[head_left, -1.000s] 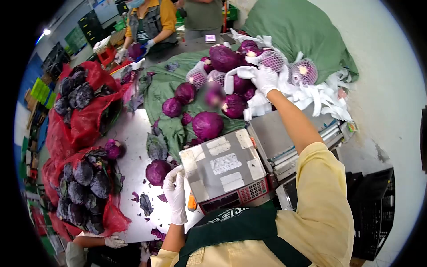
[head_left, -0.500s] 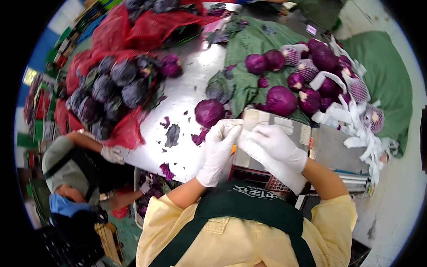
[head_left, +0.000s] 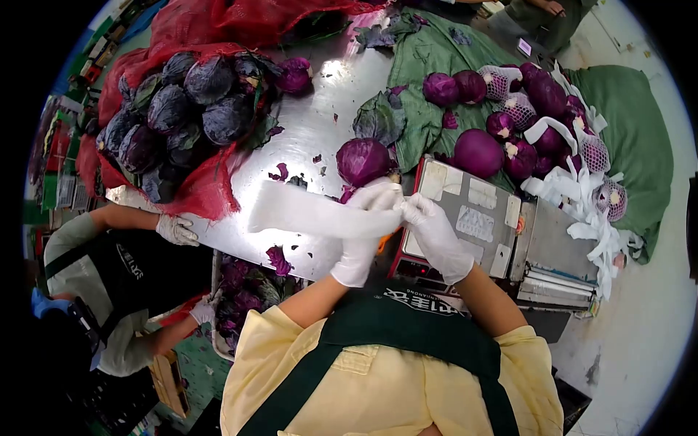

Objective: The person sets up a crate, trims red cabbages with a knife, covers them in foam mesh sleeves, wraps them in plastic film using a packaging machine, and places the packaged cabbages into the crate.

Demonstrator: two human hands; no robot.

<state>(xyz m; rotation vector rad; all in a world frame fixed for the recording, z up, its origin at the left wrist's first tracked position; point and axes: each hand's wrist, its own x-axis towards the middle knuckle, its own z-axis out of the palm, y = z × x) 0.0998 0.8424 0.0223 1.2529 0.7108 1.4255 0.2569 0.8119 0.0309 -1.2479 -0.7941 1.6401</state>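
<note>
In front of my apron, my left hand (head_left: pixel 362 251) and my right hand (head_left: pixel 439 240), both in white gloves, meet with their fingers pinched together. Between them they grip a white foam net sleeve (head_left: pixel 309 211), smeared by motion, whose long free end sweeps left across my left hand. Just beyond my left fingers sits a peeled purple cabbage (head_left: pixel 363 161) on the metal table (head_left: pixel 298 131). Under and beyond my right hand stands a weighing scale (head_left: pixel 476 221) with a flat metal top.
Unpeeled cabbages (head_left: pixel 171 109) fill a red mesh sack (head_left: pixel 211 192) at left. Peeled cabbages (head_left: pixel 478 152), several in foam nets, lie on green cloth (head_left: pixel 414 65) at right beside loose white sleeves (head_left: pixel 582 207). A co-worker (head_left: pixel 109 291) is at left near a leaf-filled crate (head_left: pixel 218 341).
The foam sleeve's free end has swung from below my right hand over to the left. My hands stay close together, and the view has shifted slightly.
</note>
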